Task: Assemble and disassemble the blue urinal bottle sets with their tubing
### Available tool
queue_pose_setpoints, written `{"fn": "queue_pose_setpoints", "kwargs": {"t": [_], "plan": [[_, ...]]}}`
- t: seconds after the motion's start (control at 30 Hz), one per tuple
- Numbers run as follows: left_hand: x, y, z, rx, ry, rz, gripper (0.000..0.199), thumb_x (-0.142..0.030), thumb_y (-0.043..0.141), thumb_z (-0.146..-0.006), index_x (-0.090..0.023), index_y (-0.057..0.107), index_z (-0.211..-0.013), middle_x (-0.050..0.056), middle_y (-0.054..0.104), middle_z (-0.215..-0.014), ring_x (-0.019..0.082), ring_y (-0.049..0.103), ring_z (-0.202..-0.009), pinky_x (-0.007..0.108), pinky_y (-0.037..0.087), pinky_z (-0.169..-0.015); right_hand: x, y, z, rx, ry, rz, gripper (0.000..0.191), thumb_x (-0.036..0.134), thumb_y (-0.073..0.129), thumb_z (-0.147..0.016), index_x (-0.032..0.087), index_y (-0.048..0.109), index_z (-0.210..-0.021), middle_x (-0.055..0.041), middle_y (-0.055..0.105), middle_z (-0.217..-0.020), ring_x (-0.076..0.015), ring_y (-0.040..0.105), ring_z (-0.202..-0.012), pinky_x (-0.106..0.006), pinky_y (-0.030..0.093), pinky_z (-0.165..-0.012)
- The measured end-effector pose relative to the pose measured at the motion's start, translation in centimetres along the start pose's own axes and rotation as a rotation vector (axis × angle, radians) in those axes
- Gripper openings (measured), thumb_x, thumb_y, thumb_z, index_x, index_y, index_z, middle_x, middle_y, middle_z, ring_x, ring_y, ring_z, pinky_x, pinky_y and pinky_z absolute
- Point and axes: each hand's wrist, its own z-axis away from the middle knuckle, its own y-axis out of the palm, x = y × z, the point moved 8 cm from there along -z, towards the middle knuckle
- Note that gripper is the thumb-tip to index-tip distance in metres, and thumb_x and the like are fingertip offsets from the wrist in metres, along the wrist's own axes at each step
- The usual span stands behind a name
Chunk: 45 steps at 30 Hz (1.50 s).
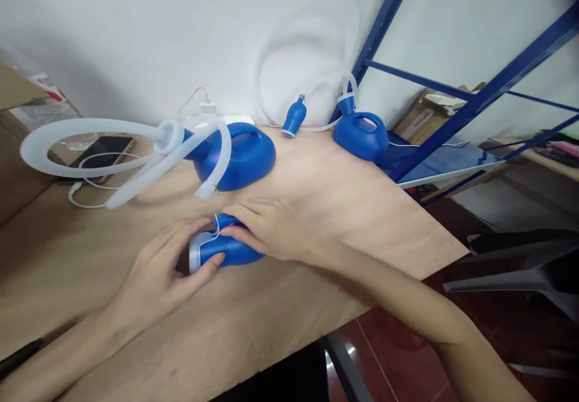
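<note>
A blue plastic urinal funnel [231, 250] lies on its side on the table, with a translucent cap [195, 253] on its left end. My left hand [156, 266] curls round the capped end, thumb on the near side and fingers on the far side. From the right, my right hand [275, 230] grips the funnel's upper part, thumb and fingers beside a thin translucent strap [217, 226]. My right hand partly hides the funnel's right end. Just behind stands a blue urinal bottle [246, 157] with a handle, and a translucent corrugated hose [90, 125] coils from its neck.
Toward the back right are a second blue bottle [362, 139] and another blue funnel [295, 115], linked by a hose. A phone [102, 156], white cable and power strip [237, 120] lie near the wall. A blue metal rack [452, 112] rises at right. The table's edge drops off in front.
</note>
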Motion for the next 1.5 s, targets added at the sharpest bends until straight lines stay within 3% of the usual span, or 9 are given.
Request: {"fn": "queue_pose_setpoints", "kwargs": {"t": [0.07,0.2,0.33,0.47,0.63,0.87,1.17,1.37,1.5], "plan": [[0.0,-0.4,-0.5,-0.036,-0.007,0.055,0.032,-0.044,0.069,-0.099,-0.023,0.069,-0.122,0.008,0.081,-0.119,0.026,0.079,-0.106,0.038,0.066,-0.094,-0.3,-0.1,-0.3,-0.022,-0.008,-0.052,0.04,0.046,0.044,-0.117,0.016,0.071,-0.12,-0.0075,0.082,-0.11,-0.0195,0.075,-0.1,-0.031,0.054,-0.087],[1.1,-0.2,-1.6,-0.029,-0.143,0.28,0.019,-0.039,0.075,-0.093,-0.026,0.075,-0.108,0.001,0.082,-0.099,0.019,0.078,-0.086,0.033,0.067,-0.083,-0.6,-0.5,-0.1,-0.101,0.007,-0.137,0.033,0.044,0.053,-0.114,0.019,0.073,-0.121,-0.0071,0.082,-0.113,-0.0187,0.075,-0.099,-0.031,0.055,-0.088],[1.9,1.6,-2.6,0.022,-0.347,0.551,0.027,-0.04,0.084,-0.085,-0.025,0.08,-0.107,0.004,0.085,-0.105,0.021,0.08,-0.096,0.036,0.068,-0.091,-1.8,-0.9,0.4,-0.147,0.079,-0.269,0.024,0.04,0.063,-0.107,0.021,0.077,-0.113,-0.005,0.082,-0.108,-0.0186,0.076,-0.098,-0.031,0.057,-0.088],[1.2,3.5,-3.7,0.092,-0.487,0.772,0.038,-0.043,0.086,-0.082,-0.024,0.08,-0.115,0.006,0.084,-0.114,0.021,0.079,-0.103,0.036,0.067,-0.096,-3.2,-1.3,0.7,-0.172,0.111,-0.393,0.019,0.032,0.067,-0.101,0.02,0.078,-0.112,-0.0057,0.083,-0.116,-0.0196,0.078,-0.103,-0.032,0.059,-0.093],[0.8,3.9,-5.0,0.134,-0.561,0.82,0.029,-0.043,0.088,-0.079,-0.023,0.08,-0.097,0.002,0.083,-0.096,0.017,0.078,-0.09,0.028,0.065,-0.088,-4.5,-1.4,1.3,-0.216,0.185,-0.398,0.01,0.026,0.073,-0.09,0.019,0.079,-0.092,-0.0007,0.078,-0.083,-0.0141,0.069,-0.074,-0.026,0.054,-0.073],[0.1,3.5,-6.5,0.38,-0.459,0.806,0.026,-0.042,0.091,-0.077,-0.021,0.076,-0.079,-0.001,0.077,-0.076,0.014,0.071,-0.071,0.021,0.056,-0.067,-3.2,-2.1,1.2,-0.257,0.101,-0.434,0.016,0.03,0.074,-0.088,0.017,0.075,-0.078,0.0024,0.066,-0.068,-0.0095,0.054,-0.061,-0.023,0.045,-0.062],[-0.2,2.4,-6.2,0.166,-0.251,0.593,0.026,-0.043,0.075,-0.093,-0.022,0.073,-0.079,0.001,0.074,-0.076,0.016,0.066,-0.07,0.027,0.054,-0.064,-3.7,-1.9,1.4,-0.254,0.148,-0.4,0.021,0.037,0.073,-0.089,0.02,0.075,-0.076,0.0012,0.068,-0.069,-0.0117,0.057,-0.062,-0.025,0.049,-0.064],[-0.5,2.3,-6.4,0.289,-0.162,0.553,0.024,-0.041,0.072,-0.095,-0.022,0.073,-0.08,0.002,0.073,-0.08,0.017,0.067,-0.075,0.027,0.055,-0.066,-4.2,-2.1,1.5,-0.237,0.202,-0.397,0.031,0.042,0.075,-0.091,0.018,0.074,-0.071,0.0006,0.068,-0.065,-0.0108,0.056,-0.06,-0.025,0.047,-0.061],[0.0,1.7,-6.3,0.182,-0.218,0.673,0.023,-0.043,0.069,-0.1,-0.022,0.066,-0.09,0.002,0.073,-0.086,0.016,0.071,-0.081,0.029,0.061,-0.075,-5.0,-2.5,1.6,-0.305,0.185,-0.398,0.023,0.038,0.077,-0.09,0.017,0.079,-0.079,-0.002,0.076,-0.074,-0.013,0.066,-0.064,-0.026,0.053,-0.067]]}}
